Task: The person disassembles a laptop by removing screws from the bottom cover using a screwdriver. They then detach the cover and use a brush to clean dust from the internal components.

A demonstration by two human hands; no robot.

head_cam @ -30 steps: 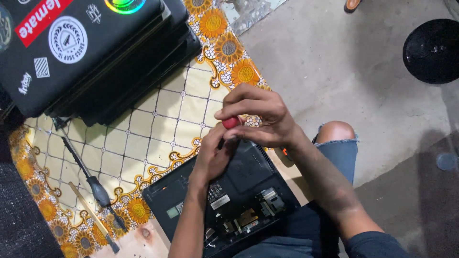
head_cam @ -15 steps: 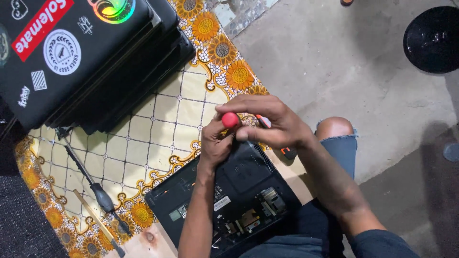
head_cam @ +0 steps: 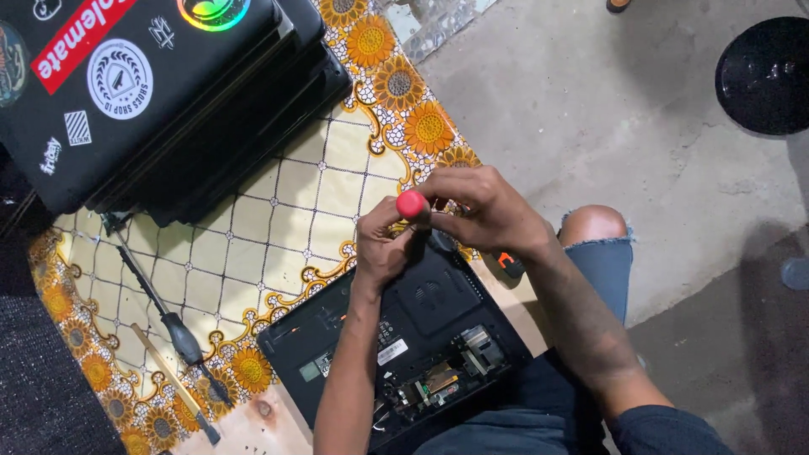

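A black laptop [head_cam: 404, 337] lies upside down on my lap and the table edge, part of its base cover off so circuit parts show. A red-capped screwdriver [head_cam: 412, 204] stands upright over the laptop's far corner. My right hand [head_cam: 480, 211] is closed around the top of its handle. My left hand [head_cam: 383, 248] pinches the shaft just below. The tip is hidden behind my fingers.
A stack of closed black laptops [head_cam: 168, 93], the top one covered in stickers, sits at the upper left on a sunflower-patterned cloth [head_cam: 278, 236]. A black screwdriver [head_cam: 181, 333] and a thin tool [head_cam: 173, 383] lie at the left. A dark round object [head_cam: 763, 76] rests on the concrete floor.
Both hands and the screwdriver stay on the laptop's far corner. The view has shifted slightly, and my fingers have turned a little around the handle.
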